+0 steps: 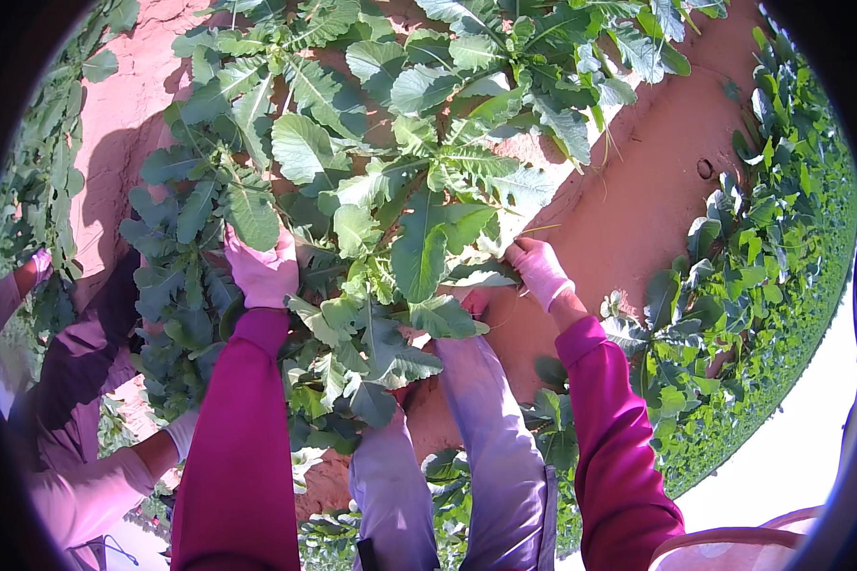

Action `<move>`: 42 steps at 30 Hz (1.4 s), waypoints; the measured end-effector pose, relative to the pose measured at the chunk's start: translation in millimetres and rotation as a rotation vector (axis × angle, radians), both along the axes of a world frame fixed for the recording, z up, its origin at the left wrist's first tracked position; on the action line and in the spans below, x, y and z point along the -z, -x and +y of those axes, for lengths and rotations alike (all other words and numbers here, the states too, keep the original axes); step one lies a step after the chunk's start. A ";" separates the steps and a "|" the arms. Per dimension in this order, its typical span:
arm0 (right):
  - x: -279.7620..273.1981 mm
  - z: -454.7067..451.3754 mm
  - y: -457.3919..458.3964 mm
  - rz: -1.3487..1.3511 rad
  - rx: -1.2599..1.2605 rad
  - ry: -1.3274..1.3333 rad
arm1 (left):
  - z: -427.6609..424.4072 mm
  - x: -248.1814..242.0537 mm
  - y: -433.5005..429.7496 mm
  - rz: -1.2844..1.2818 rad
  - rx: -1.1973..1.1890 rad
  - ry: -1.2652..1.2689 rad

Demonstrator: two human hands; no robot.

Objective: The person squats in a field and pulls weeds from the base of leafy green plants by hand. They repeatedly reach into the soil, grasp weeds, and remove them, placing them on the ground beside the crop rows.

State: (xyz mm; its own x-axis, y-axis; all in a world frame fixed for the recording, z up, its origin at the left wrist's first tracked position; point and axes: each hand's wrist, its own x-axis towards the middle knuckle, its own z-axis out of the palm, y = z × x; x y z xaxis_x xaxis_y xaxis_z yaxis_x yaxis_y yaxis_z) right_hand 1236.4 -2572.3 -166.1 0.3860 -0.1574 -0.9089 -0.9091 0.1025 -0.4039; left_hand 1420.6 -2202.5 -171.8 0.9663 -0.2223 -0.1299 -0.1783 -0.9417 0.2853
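Both my hands wear light pink gloves and reach into a row of leafy crop plants (371, 193) with lobed, toothed green leaves. My left hand (261, 268) is in the foliage at the row's left side. A broad leaf (252, 214) covers its fingertips, so its grip is hidden. On the row's right side, my right hand (540, 273) has thumb and fingers pinched together at the edge of a leaf (482, 274). Thin dry stalks stick out near those fingers. The plants' stems and bases are mostly hidden beneath the leaves.
Reddish bare soil (657, 185) runs along the right of the row, with another crop row (764, 285) beyond. At left, a co-worker's gloved hand (182, 434) and sleeve (93, 492) come close to my left arm. My legs (482, 414) stand below the plants.
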 end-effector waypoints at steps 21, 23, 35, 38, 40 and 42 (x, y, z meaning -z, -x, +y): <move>-121.7 14.5 -66.4 -0.716 -0.654 1.007 | -12.7 -21.8 0.5 -0.080 0.016 -0.110; -128.5 58.9 -106.5 -0.904 -0.781 0.868 | -11.4 -22.2 -1.0 -0.059 0.090 -0.235; -47.6 203.5 -247.0 -0.840 -1.213 0.871 | -3.9 -27.1 -9.2 -0.299 0.083 0.177; -45.7 205.6 -246.5 -0.830 -1.280 0.844 | -2.7 -24.4 -7.4 -0.189 0.114 0.080; -44.0 210.8 -249.7 -0.738 -1.227 0.788 | -2.6 -23.1 -6.7 -0.137 0.101 0.087; -42.1 214.3 -253.1 -0.706 -1.306 0.818 | -2.8 -22.0 -6.1 -0.121 0.174 -0.048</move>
State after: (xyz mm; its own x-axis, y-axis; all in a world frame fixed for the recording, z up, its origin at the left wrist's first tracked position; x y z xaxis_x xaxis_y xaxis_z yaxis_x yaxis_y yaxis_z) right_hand 1489.5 -2358.0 -124.0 0.8936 0.2636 -0.3633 0.1552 -0.9409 -0.3010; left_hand 1426.7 -2205.3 -149.8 0.9229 -0.3839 -0.0295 -0.3700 -0.9055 0.2079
